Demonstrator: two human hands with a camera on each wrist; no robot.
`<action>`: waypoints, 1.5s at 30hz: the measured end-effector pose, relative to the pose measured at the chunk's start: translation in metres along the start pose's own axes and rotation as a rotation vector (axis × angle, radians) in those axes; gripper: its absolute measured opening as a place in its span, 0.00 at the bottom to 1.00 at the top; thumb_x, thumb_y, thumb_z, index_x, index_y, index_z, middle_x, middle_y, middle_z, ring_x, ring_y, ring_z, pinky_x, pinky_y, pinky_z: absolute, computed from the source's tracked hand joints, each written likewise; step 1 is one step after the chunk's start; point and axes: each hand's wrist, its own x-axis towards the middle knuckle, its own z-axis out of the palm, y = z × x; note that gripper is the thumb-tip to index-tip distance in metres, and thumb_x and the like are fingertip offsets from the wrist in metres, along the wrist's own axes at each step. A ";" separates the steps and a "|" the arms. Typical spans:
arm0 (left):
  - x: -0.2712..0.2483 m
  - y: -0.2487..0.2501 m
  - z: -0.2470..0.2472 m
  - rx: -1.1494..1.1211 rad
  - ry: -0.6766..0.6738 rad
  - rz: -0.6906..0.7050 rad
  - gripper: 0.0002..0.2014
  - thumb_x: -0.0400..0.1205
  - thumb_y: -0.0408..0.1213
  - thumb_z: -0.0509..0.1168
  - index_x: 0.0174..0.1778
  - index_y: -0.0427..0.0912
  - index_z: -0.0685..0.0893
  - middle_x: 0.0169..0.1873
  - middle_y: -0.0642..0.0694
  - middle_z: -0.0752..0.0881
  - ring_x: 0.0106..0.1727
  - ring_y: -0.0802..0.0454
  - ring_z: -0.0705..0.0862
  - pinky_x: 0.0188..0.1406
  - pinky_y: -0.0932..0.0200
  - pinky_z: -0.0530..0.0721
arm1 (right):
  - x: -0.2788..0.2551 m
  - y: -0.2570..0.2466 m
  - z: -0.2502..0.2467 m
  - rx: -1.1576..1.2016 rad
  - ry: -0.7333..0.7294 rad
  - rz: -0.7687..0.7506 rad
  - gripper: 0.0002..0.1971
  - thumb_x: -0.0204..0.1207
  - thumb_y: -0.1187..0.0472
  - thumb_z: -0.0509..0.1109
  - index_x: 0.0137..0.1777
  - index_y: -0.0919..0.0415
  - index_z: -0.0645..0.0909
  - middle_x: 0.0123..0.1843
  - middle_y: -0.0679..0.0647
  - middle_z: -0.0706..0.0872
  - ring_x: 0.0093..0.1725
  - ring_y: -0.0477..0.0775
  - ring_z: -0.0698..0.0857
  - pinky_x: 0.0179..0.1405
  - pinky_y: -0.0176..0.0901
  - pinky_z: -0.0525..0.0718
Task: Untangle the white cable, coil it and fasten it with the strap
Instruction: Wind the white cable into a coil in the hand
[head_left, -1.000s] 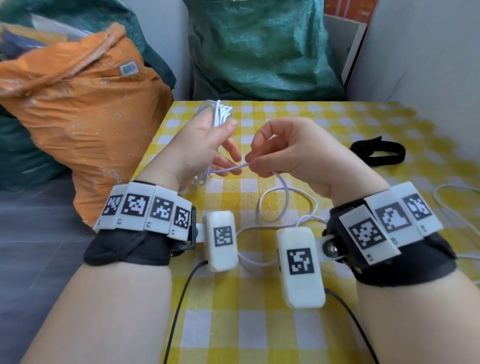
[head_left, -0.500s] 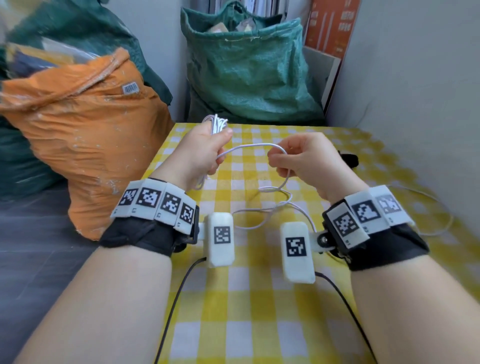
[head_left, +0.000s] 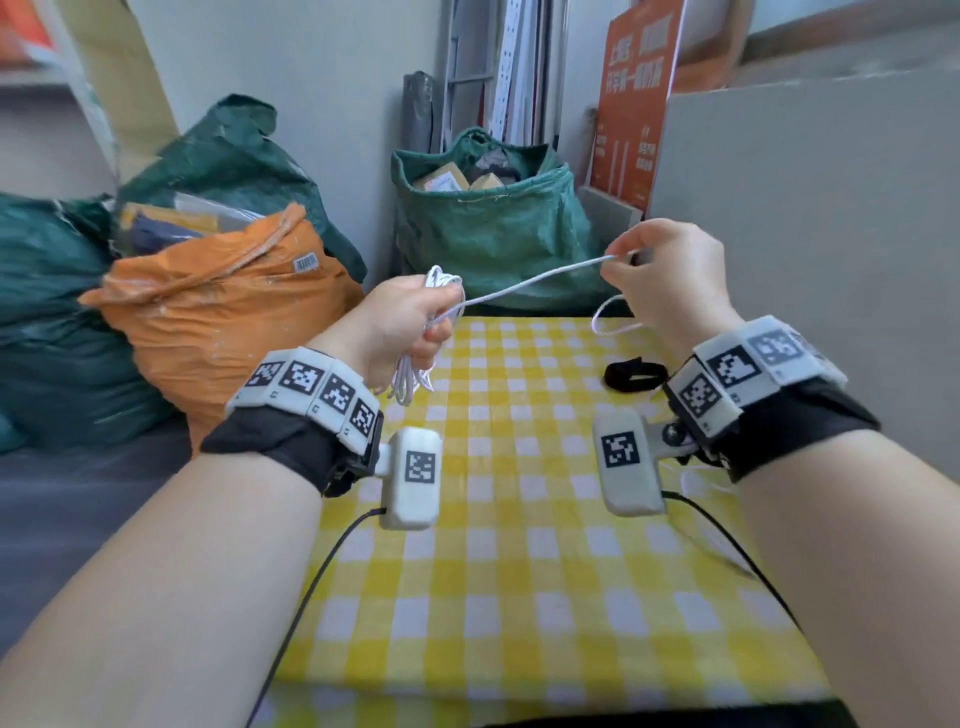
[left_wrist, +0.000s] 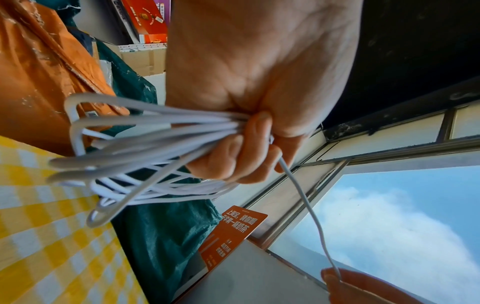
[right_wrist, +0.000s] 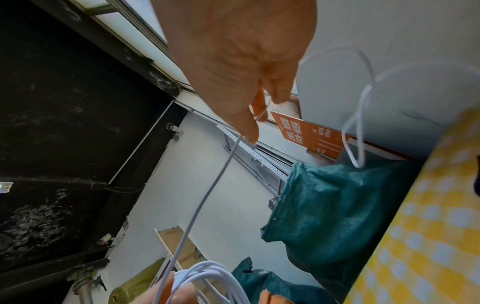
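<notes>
Head view: I've got the left hand (head_left: 400, 322) up over the far left part of the bench (head_left: 519, 597), its grip clamped round a bundle of loops of the white cable (head_left: 540, 279). The right hand (head_left: 670, 280) is out over the far right edge, grip pinched on the cable, and the length between the two hands runs near taut. A slack loop hangs below the right hand. The black strap (head_left: 635, 375) lies on the bench near the right edge, just beyond my right wrist, untouched. My read: we're mid-coiling, drawing out the next length. The next move calls for bringing that length round to the left hand as a fresh loop, keeping the bundle from slipping, and only then the strap.

Left wrist view: the left hand (left_wrist: 249, 115) has its fingers (left_wrist: 233, 160) curled tight on the white cable (left_wrist: 145, 133), several loops fanning out to the left. One strand leaves the fist and runs down to the right hand (left_wrist: 363, 288) at the bottom edge.

Right wrist view: the right hand (right_wrist: 241, 67) pinches the white cable (right_wrist: 207, 195) between thumb and fingers. The strand drops to the bundle at the bottom, and the free tail loops off on the right.

Against half a second ago: the hands were close together over the bench with the strand bowed and slack on the cloth; now they're spread wide, the strand is pulled out and the slack is lifted clear.
</notes>
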 end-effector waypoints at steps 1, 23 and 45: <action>-0.004 0.007 0.001 -0.022 -0.009 0.002 0.13 0.86 0.36 0.56 0.35 0.44 0.70 0.17 0.49 0.68 0.12 0.59 0.60 0.17 0.69 0.56 | 0.001 -0.005 -0.010 -0.022 0.059 -0.039 0.09 0.76 0.61 0.68 0.52 0.57 0.88 0.56 0.54 0.87 0.56 0.54 0.83 0.56 0.34 0.73; -0.064 -0.015 0.006 -1.049 -0.517 -0.261 0.07 0.80 0.35 0.63 0.40 0.34 0.79 0.19 0.51 0.65 0.16 0.57 0.62 0.20 0.59 0.69 | -0.096 -0.026 -0.016 0.459 -0.756 0.188 0.32 0.70 0.32 0.66 0.72 0.45 0.72 0.70 0.46 0.78 0.65 0.49 0.80 0.59 0.46 0.80; -0.053 -0.105 0.008 -1.332 -0.168 -0.418 0.18 0.84 0.43 0.56 0.33 0.35 0.79 0.13 0.50 0.69 0.08 0.56 0.65 0.11 0.63 0.67 | -0.136 0.011 0.062 0.528 -1.014 0.293 0.36 0.69 0.68 0.78 0.73 0.48 0.66 0.31 0.51 0.74 0.27 0.45 0.75 0.26 0.37 0.77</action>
